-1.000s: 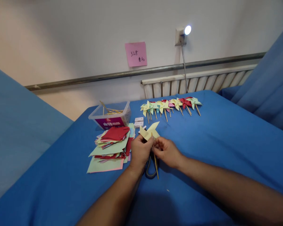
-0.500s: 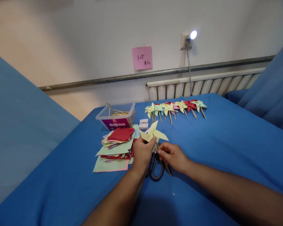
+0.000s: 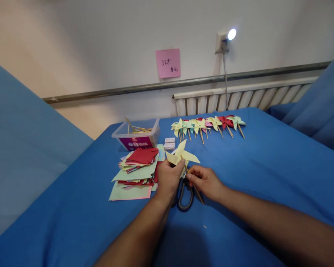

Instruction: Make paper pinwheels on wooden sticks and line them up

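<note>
Blue-covered, the desk [image 3: 256,178] stands before a pale wall [image 3: 105,48]. Toward its far edge lies a row of assembled pinwheels [image 3: 199,125] in yellow, green, red and pink, each on its stick; that part of the work looks done. One more, a yellow paper pinwheel [image 3: 180,149], is in hand above the scissors [image 3: 185,209], its blades already folded. The left hand [image 3: 169,177] has its fingers closed in a pinch near the hub, the thumb by the top of a wooden stick [image 3: 197,190]; the right hand [image 3: 206,181] has its fingers closed on that stick lower down. Whether the hub is fastened cannot be told. Much seems left: a thick stack of coloured paper [image 3: 141,155] and a clear plastic box [image 3: 151,142] with more sticks remain on the left.
</note>
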`<action>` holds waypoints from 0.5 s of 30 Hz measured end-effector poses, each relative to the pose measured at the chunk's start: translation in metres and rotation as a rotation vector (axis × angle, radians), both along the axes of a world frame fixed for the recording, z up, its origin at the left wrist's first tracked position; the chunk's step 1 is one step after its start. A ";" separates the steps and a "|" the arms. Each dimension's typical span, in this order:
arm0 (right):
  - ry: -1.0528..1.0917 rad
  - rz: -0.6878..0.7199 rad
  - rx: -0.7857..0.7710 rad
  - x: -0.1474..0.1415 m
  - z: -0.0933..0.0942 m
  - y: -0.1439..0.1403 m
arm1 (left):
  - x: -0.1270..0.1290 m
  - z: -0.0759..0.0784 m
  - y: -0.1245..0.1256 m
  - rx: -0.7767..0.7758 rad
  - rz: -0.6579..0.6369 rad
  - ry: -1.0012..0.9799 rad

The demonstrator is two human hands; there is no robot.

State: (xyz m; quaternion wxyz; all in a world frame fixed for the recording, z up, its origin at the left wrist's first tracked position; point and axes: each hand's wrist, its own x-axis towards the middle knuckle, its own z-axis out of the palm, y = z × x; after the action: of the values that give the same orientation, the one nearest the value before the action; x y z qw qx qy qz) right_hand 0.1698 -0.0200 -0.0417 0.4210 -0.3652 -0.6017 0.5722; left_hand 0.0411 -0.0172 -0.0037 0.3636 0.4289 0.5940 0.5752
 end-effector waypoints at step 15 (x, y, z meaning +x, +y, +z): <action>0.105 -0.042 -0.105 -0.003 -0.002 -0.001 | 0.002 0.001 -0.001 -0.011 -0.018 -0.083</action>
State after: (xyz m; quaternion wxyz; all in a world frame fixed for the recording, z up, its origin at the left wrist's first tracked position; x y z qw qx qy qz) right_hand 0.1672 -0.0210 -0.0433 0.4443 -0.3689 -0.5399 0.6124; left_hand 0.0430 -0.0179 -0.0023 0.3955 0.4083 0.5777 0.5859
